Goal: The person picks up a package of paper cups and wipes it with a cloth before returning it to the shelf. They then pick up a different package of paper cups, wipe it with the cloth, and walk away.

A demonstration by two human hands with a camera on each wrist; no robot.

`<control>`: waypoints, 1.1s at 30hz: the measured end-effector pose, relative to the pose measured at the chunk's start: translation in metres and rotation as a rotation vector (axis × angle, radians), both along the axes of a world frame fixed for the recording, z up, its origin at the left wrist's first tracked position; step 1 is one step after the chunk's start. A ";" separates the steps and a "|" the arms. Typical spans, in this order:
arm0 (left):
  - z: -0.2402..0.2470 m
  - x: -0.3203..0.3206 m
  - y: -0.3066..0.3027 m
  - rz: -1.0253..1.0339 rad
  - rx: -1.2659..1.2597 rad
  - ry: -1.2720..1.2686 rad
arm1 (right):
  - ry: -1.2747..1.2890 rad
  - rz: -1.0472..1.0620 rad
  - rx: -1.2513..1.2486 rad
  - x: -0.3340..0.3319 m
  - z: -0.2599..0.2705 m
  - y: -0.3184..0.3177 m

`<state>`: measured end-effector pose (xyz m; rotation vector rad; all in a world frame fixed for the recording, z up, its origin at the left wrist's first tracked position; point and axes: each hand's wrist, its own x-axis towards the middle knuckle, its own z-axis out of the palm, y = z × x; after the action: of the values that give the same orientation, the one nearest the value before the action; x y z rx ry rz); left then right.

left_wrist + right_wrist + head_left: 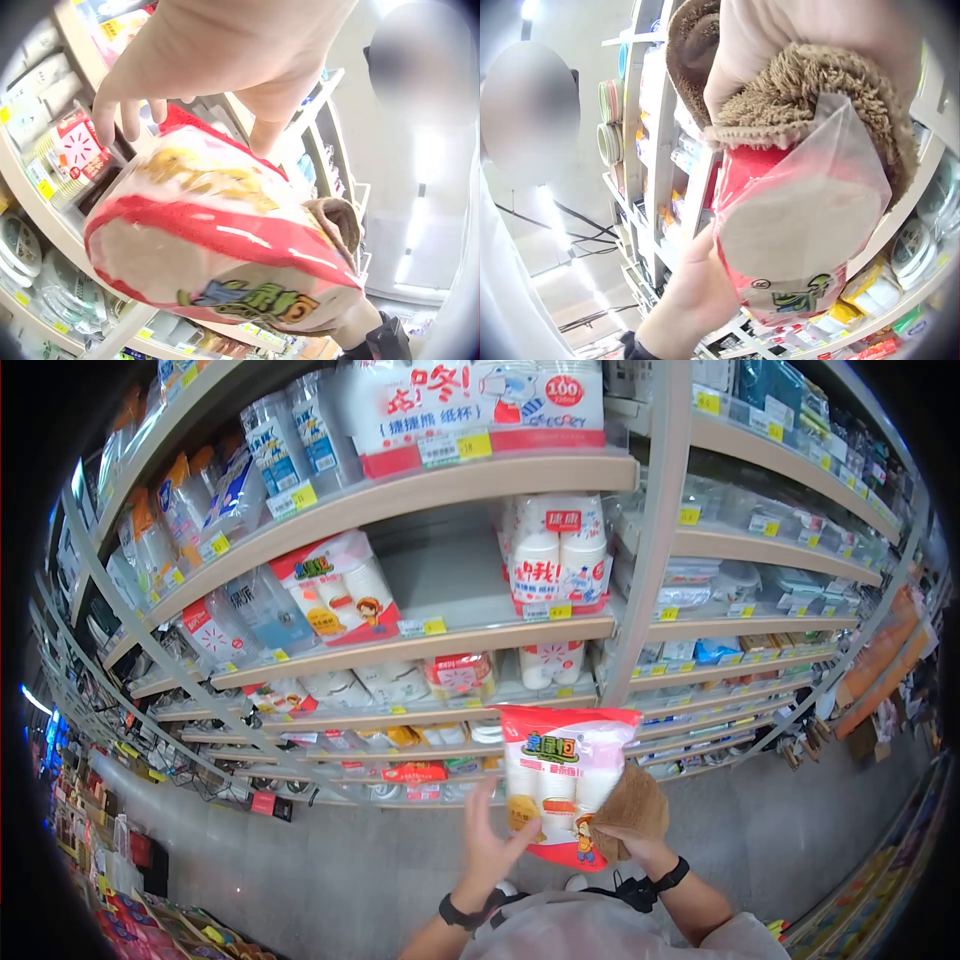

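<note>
A red-and-white plastic pack of paper cups (560, 770) is held upright in front of the body. My right hand (648, 850) grips a brown plush cloth (632, 805) that is folded against the pack's right edge, and the pack is held through it. Close up in the right wrist view, the cloth (810, 90) lies between the palm and the clear wrap. On the other side, my left hand (492, 845) has its fingers extended beside the pack and its thumb at the front. From the left wrist view, the left hand (225, 52) is spread over the pack (217, 232).
Ahead stands a shelf unit (450, 640) with several tiers of wrapped cups and tableware. A similar red cup pack (340, 585) sits on its middle tier, left of a stack of wrapped cups (560, 560). Grey floor (390, 850) lies below; more goods line the lower left.
</note>
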<state>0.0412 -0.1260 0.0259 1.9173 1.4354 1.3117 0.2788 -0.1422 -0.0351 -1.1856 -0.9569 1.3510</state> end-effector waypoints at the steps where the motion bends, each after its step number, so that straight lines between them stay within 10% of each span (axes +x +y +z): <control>1: -0.003 0.005 -0.001 -0.101 0.037 0.043 | -0.035 0.014 0.083 0.001 0.015 -0.003; 5: 0.005 0.042 -0.020 -0.327 -0.199 -0.113 | -0.768 -0.042 0.466 0.008 0.034 -0.004; 7: 0.000 0.052 -0.019 -0.353 -0.214 -0.127 | -0.544 -0.209 0.741 -0.005 0.068 -0.006; 10: -0.014 0.064 -0.018 -0.375 -0.249 -0.175 | -0.025 -0.053 0.526 -0.006 0.065 -0.012; 21: -0.054 0.065 -0.043 -0.320 -0.450 -0.830 | -0.274 0.302 0.623 0.012 0.032 -0.022; 27: -0.050 0.037 -0.054 -0.597 -0.323 -0.879 | 0.386 0.469 0.259 -0.007 0.049 -0.012; 31: -0.065 0.020 -0.053 -0.742 -0.432 -1.390 | 0.179 0.447 0.435 -0.018 0.073 -0.008; 33: -0.065 0.010 -0.051 -0.473 -0.498 -1.370 | 0.041 0.470 0.500 -0.025 0.064 0.001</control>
<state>0.0516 -0.1774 -0.0391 0.5922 0.4487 1.3374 0.2539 -0.1415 0.0294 -0.5685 -1.4999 1.3689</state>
